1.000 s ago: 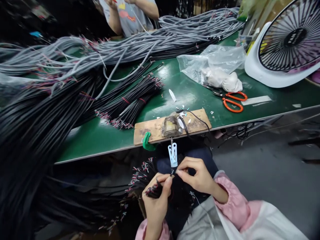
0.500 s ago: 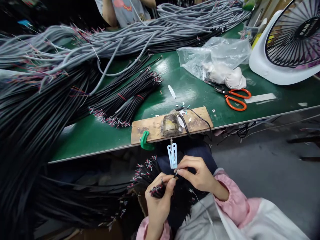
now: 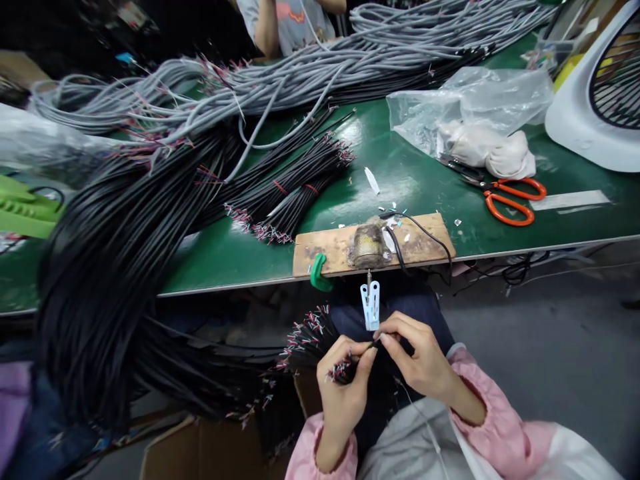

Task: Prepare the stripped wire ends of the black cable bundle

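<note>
My left hand [image 3: 345, 383] is closed around several black cables [image 3: 342, 370], their stripped coloured wire ends showing in the palm. Between its thumb and forefinger, one black cable end points toward the right hand. My right hand [image 3: 413, 353] pinches the tip of that cable; the fine wires there are too small to make out. Just above the fingertips, a light blue clothespin [image 3: 371, 307] hangs from the metal shaft of a small motor [image 3: 368, 245]. The motor is fixed on a wooden board [image 3: 325, 248], held at the table edge by a green clamp [image 3: 320, 273].
Black cable bundles [image 3: 290, 193] and long grey cables [image 3: 210, 107] cover the table's left and back. Orange-handled scissors [image 3: 515, 200], a plastic bag [image 3: 470, 100] and a white fan [image 3: 575, 127] are at right. A cardboard box [image 3: 200, 450] stands below. Another person's arm [image 3: 267, 30] shows at the back.
The camera view has turned left, so everything sits further right in the picture. Both hands stay together at the cable end below the clothespin, with only slight finger movement.
</note>
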`<act>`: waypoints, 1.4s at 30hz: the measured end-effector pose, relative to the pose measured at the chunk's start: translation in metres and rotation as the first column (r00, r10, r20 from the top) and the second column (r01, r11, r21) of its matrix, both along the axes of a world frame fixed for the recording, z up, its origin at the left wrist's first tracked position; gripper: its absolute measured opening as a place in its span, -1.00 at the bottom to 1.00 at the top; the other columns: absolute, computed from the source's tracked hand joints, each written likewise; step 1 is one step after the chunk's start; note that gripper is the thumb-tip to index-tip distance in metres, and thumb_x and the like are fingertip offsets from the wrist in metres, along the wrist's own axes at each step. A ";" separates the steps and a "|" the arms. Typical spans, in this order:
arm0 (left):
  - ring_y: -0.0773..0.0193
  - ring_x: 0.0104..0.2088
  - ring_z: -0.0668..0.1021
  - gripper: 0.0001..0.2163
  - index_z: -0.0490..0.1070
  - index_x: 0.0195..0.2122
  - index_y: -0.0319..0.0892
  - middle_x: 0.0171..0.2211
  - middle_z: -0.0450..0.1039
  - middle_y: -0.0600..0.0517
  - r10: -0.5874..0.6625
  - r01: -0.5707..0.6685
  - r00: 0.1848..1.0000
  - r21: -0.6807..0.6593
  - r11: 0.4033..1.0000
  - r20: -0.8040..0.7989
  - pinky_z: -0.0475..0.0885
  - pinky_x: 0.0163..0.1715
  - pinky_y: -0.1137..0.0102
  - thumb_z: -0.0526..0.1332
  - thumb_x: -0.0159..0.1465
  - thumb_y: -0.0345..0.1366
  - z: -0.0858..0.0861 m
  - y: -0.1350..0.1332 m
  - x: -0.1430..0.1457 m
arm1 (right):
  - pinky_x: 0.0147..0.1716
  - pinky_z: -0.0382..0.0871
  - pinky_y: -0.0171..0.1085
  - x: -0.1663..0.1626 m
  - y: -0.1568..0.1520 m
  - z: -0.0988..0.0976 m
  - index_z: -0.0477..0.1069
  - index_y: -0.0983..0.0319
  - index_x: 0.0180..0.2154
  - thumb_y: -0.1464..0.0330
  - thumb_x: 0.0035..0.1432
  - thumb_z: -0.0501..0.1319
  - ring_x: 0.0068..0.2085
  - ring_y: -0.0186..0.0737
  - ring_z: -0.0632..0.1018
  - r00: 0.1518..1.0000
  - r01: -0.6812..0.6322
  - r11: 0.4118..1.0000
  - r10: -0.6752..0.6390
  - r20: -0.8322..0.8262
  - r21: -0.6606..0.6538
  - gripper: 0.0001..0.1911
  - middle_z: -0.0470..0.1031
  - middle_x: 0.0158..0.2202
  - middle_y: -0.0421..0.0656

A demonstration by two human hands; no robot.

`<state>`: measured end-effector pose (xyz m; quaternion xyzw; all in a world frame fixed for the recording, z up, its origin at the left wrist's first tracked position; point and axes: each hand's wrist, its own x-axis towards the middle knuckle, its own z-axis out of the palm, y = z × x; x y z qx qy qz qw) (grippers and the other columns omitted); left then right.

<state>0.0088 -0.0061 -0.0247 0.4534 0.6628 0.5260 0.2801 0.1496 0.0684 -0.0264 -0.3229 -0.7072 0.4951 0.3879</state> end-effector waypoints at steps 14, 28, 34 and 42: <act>0.40 -0.64 0.34 -0.74 0.54 -0.51 -0.18 -0.59 0.31 0.12 0.046 -0.022 0.968 -0.101 0.995 0.246 0.21 -0.63 0.47 0.38 0.25 -0.15 0.001 -0.008 0.001 | -0.43 0.42 -0.29 -0.006 -0.001 0.001 0.59 0.25 -0.29 0.35 0.33 0.23 -0.42 -0.23 0.54 0.993 0.035 0.999 -0.039 -0.115 -0.041 -0.81 0.60 -0.39 -0.09; 0.41 -0.62 0.32 -0.75 0.54 -0.49 -0.18 -0.55 0.30 0.11 0.092 -0.064 0.953 -0.107 0.992 0.289 0.17 -0.63 0.48 0.38 0.25 -0.14 -0.003 -0.011 0.006 | -0.48 0.37 -0.34 -0.002 -0.004 -0.002 0.58 0.27 -0.37 0.45 0.23 0.24 -0.48 -0.29 0.49 0.992 0.050 0.998 -0.054 -0.114 -0.044 -0.85 0.54 -0.48 -0.14; 0.43 -0.62 0.31 -0.75 0.53 -0.48 -0.20 -0.55 0.31 0.12 0.098 -0.066 0.950 -0.117 0.991 0.297 0.16 -0.63 0.49 0.37 0.25 -0.15 -0.002 -0.012 0.006 | -0.47 0.39 -0.36 -0.002 -0.004 -0.002 0.61 0.28 -0.36 0.47 0.19 0.25 -0.48 -0.30 0.50 0.987 0.080 0.993 -0.091 -0.133 -0.085 -0.85 0.58 -0.46 -0.11; 0.41 -0.60 0.32 -0.75 0.47 -0.52 -0.19 -0.57 0.26 0.15 0.058 -0.034 0.966 -0.097 0.995 0.251 0.19 -0.58 0.49 0.36 0.26 -0.23 -0.002 -0.012 0.006 | -0.50 0.35 -0.37 -0.008 -0.005 -0.006 0.61 0.31 -0.42 0.49 0.13 0.30 -0.51 -0.32 0.47 0.976 0.076 0.988 -0.101 -0.190 -0.135 -0.89 0.54 -0.52 -0.14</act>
